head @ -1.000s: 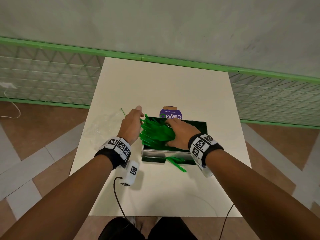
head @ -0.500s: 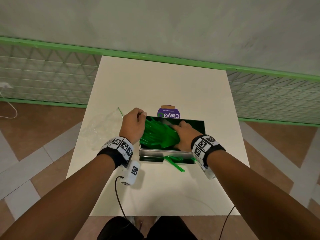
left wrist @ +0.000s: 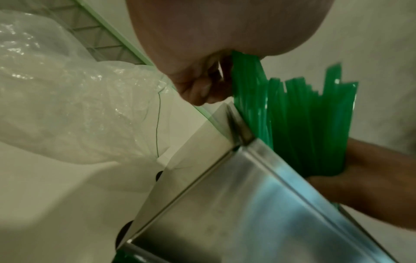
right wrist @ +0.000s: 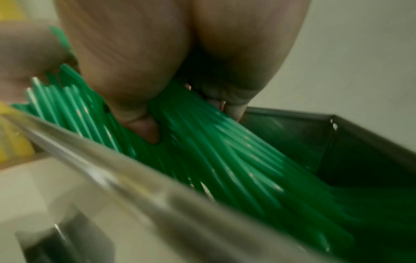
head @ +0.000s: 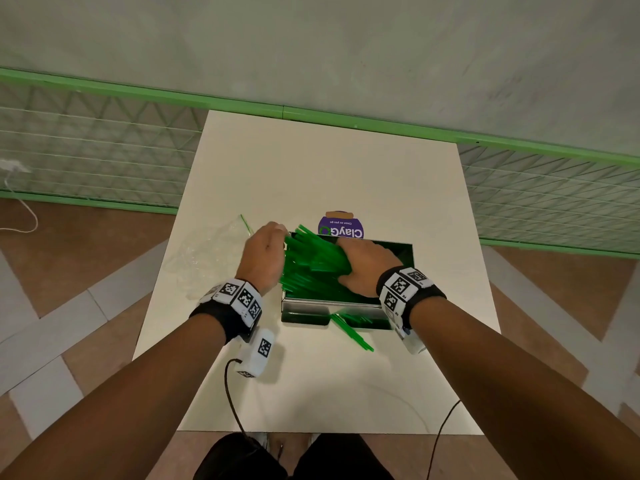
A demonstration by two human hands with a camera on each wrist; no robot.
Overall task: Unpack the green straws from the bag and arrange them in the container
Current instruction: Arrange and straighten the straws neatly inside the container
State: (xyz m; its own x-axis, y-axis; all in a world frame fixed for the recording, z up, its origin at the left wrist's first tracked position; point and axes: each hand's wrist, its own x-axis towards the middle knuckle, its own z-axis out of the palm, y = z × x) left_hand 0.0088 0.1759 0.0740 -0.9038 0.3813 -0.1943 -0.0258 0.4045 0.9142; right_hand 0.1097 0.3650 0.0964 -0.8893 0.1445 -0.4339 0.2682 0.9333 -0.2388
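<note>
A big bunch of green straws (head: 311, 268) leans in the shiny metal container (head: 332, 308), sticking out over its left edge. The container is a box with an open top. A few more green straws (head: 351, 332) lie on the desk just in front of it. The clear plastic bag (head: 204, 261) lies crumpled to the left, with one thin straw (head: 246, 224) by it.

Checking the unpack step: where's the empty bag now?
Head view: the clear plastic bag lies crumpled on the white table, just left of the left hand and the metal container.
</note>
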